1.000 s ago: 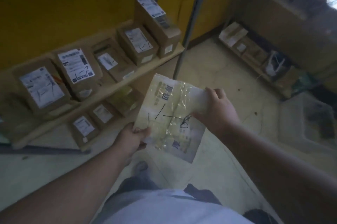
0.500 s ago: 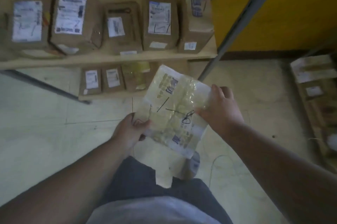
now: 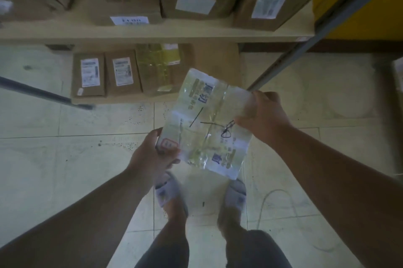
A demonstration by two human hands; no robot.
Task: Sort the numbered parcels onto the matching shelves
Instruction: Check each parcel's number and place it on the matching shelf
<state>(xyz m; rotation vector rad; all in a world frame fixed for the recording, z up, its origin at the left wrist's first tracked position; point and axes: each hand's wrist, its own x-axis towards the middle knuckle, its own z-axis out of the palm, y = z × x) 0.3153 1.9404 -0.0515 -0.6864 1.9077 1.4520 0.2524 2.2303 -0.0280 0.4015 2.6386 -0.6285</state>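
Two hands (image 3: 152, 156) (image 3: 265, 113), one crinkly taped parcel (image 3: 207, 123)

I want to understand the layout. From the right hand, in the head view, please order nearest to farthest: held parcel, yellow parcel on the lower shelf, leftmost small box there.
1. Held parcel: gripped by the right hand.
2. Yellow parcel: lower shelf, up-left.
3. Leftmost small box: farther left.

Dim, greenish cast; glare on parcel (image 3: 209, 123) wrap; edges bent, softly blurred.

Both hands (image 3: 152, 154) (image 3: 265, 114) grip taped parcel (image 3: 207, 123) — boxed shelves (image 3: 152, 33) ahead — tiled floor (image 3: 65, 158) below.
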